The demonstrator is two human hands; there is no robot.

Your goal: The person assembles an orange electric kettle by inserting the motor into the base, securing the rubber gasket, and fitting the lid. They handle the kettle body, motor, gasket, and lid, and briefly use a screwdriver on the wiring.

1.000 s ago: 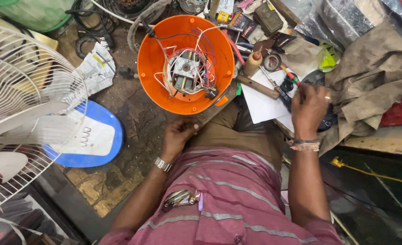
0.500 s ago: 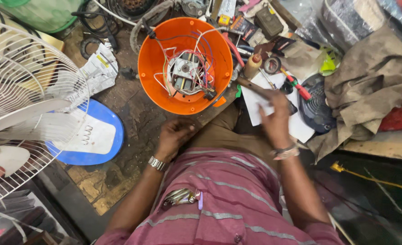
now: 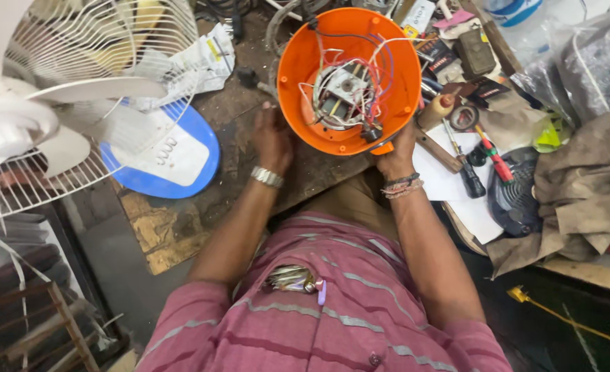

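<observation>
Bench (image 3: 243,138): dark, worn wood, stained and scuffed, crowded with clutter along its far and right sides.
Floor (image 3: 112,255): grey and dusty, seen at lower left under the bench edge.
Board (image 3: 170,231): flaking yellowish slab lying below the bench.
Rack (image 3: 43,324): rusty metal frame at bottom left.
Light: even and bright, soft shadows.

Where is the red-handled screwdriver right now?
In the head view, the red-handled screwdriver lies on white paper, right of the right hand, beside a black-handled screwdriver.
</observation>
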